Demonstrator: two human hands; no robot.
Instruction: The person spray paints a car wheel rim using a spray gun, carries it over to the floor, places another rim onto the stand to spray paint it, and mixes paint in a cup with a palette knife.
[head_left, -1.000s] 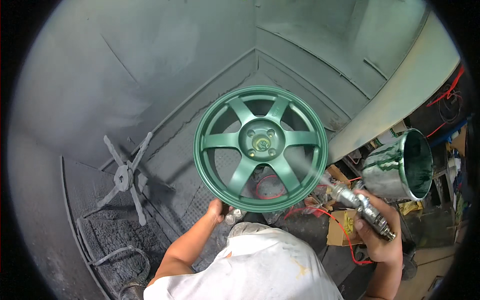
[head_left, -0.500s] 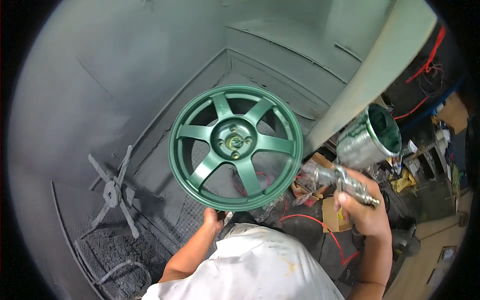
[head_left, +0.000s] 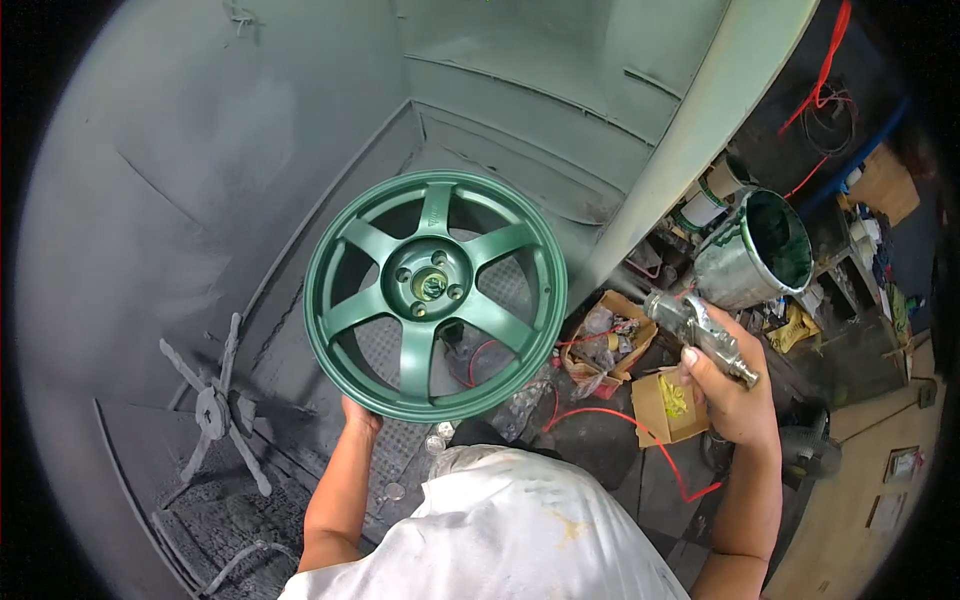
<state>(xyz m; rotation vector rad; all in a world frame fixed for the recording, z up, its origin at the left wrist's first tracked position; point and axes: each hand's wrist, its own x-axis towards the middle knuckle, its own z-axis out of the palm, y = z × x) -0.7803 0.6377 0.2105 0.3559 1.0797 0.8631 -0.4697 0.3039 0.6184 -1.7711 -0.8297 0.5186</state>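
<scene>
A green six-spoke alloy wheel (head_left: 415, 365) faces up in front of me, with its centre hub and bolt holes showing. My left hand (head_left: 361, 414) grips its lower edge; the fingers are mostly hidden behind the rim. To the right of the wheel, my right hand (head_left: 732, 388) is wrapped round a metal spray gun (head_left: 700, 335), whose nozzle points up and left toward the wheel. A faint mist shows at the nozzle. The gun's silver paint cup (head_left: 738, 265) is tilted, its open mouth showing dark green paint inside. What bears the wheel from below is hidden.
Grey, paint-coated walls (head_left: 200, 150) enclose the far and left sides. A four-armed stand (head_left: 213, 413) is at left. Cardboard boxes (head_left: 668, 425) and a red hose (head_left: 610, 411) lie on the floor at right, near cluttered shelves (head_left: 850, 310). A pale post (head_left: 690, 150) rises behind the gun.
The wheel has turned clockwise, and my left hand has moved left along with its lower edge. The spray gun stays at the right, its nozzle tilted a little more upward. The view has shifted.
</scene>
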